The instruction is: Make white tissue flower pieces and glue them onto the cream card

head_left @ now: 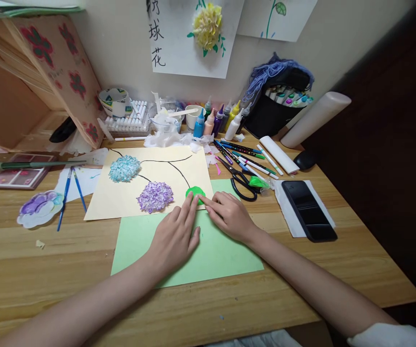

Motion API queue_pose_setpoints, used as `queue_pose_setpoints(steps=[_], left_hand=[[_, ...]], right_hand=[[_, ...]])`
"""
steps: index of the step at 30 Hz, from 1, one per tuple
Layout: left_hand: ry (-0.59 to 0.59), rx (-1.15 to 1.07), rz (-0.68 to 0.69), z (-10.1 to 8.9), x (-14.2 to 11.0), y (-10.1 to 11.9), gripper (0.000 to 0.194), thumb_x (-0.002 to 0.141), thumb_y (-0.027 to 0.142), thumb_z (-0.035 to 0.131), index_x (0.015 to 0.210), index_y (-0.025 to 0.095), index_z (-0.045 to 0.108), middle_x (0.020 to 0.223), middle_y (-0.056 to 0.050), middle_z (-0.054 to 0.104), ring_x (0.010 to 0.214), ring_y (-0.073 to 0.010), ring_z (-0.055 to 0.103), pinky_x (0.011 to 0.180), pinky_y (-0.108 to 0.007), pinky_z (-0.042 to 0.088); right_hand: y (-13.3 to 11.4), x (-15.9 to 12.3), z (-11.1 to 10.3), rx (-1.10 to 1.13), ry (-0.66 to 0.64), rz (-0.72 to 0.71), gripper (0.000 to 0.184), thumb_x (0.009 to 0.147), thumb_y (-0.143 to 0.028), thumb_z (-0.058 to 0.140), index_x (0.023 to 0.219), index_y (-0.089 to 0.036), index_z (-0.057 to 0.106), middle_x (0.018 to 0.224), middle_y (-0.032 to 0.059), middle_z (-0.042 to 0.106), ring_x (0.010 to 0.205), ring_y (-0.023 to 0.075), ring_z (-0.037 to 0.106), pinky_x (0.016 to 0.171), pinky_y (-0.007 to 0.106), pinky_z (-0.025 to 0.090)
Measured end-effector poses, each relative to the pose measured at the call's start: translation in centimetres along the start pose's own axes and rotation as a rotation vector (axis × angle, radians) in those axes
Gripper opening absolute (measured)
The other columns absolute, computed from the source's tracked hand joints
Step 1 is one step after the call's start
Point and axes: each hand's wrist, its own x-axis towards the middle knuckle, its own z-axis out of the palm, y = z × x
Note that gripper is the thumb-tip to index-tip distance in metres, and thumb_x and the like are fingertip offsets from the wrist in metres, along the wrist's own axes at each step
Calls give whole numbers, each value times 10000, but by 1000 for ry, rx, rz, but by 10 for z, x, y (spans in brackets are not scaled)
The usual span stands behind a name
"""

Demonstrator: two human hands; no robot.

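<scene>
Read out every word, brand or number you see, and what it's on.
"球花" on the white wall-hung paper sheet; the character above is cut off.
Printing on the white round roll: too small to read.
Faint marks on the brown red-flowered cardboard box: too blurred.

Mostly matt, with a few shiny spots

The worktop (23,274) is smooth, grained wood with a soft sheen. The cream sheet (102,205) and the green sheet (225,260) are flat, matt paper. Both the blue flower head (125,168) and the purple flower head (155,196) look rough — a crumbly, ruffled texture. The green patch (191,191) is smooth and clay-like. The smartphone (309,210) has a glossy, glass-like screen; the white squeeze bottle (233,127) is smooth plastic — the decorated box (58,72), dull cardboard.
</scene>
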Motion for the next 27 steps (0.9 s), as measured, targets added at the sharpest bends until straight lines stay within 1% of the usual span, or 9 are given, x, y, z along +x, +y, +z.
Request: queue_pose_setpoints(steps=[5, 9, 11, 13, 16, 18, 20, 24, 27], left_hand=[[-33, -13, -7, 1, 2, -1, 541, 902, 342, 352, 1350, 40, 387, 1430, -158, 368, 1014, -256, 523, 909, -375, 394], [6, -32, -9, 1, 2, -1, 574, 893, 335, 366, 1374, 23, 335, 1435, -166, 356, 1054, -265, 508, 928, -373, 367], [20, -50, -14, 1, 2, -1, 592, 889, 326, 372, 1391, 21, 298, 1451, -161, 329, 1070, -264, 497, 935, -369, 356], [7, -69, -11, 1, 2, -2, 592, 889, 328, 369, 1400, 39, 289, 1471, -140, 297, 1018, -248, 508, 915, -367, 365], [-41, -93, 10, 0, 4, -4, 569, 893, 352, 363, 1384, 68, 340, 1468, -105, 317, 910, -225, 508, 837, -366, 401], [-66, -101, 12, -2, 5, -5, 560, 891, 367, 365, 1368, 74, 375, 1448, -89, 360, 883, -223, 494, 793, -365, 413], [-77, -107, 6, -2, 5, -5, 562, 891, 377, 365, 1366, 76, 381, 1439, -75, 379, 885, -226, 482, 786, -368, 413], [-58, -122, -2, -2, 5, -5, 595, 893, 374, 366, 1405, 79, 303, 1465, -70, 333, 916, -224, 469, 838, -366, 394], [-44, -128, 3, -1, 4, -5, 601, 893, 355, 368, 1422, 90, 265, 1481, -66, 301, 927, -218, 470, 846, -355, 388]], right_hand=[[0, 1, 0, -79, -55, -2, 374, 944, -294, 376, 1264, -176, 531, 762, 48, 555, 736, 179, 477, 658, 309, 316], [0, 2, 0, -96, -98, 37, 464, 944, -339, 366, 1357, -133, 409, 846, 73, 563, 765, 187, 493, 681, 310, 334], [0, 2, 0, -122, -112, 48, 468, 946, -349, 354, 1353, -127, 414, 861, 81, 564, 778, 197, 498, 682, 315, 338], [0, 1, 1, -129, -121, 48, 460, 948, -348, 341, 1344, -129, 426, 859, 81, 565, 788, 204, 504, 683, 319, 345], [0, 1, 1, -100, -115, 84, 502, 949, -354, 334, 1381, -99, 355, 882, 88, 570, 805, 206, 513, 703, 321, 363], [0, 1, 2, -108, -122, 98, 505, 947, -361, 336, 1377, -97, 362, 883, 90, 568, 800, 208, 515, 701, 323, 368], [-1, 1, 2, -128, -138, 94, 484, 946, -363, 339, 1356, -114, 403, 871, 86, 564, 787, 208, 513, 685, 323, 367], [-1, 3, 2, -110, -128, 113, 509, 943, -365, 348, 1381, -107, 358, 890, 86, 558, 804, 205, 517, 698, 319, 372], [-1, 3, 2, -127, -135, 108, 484, 942, -362, 351, 1366, -133, 391, 874, 77, 555, 785, 198, 516, 685, 314, 365]])
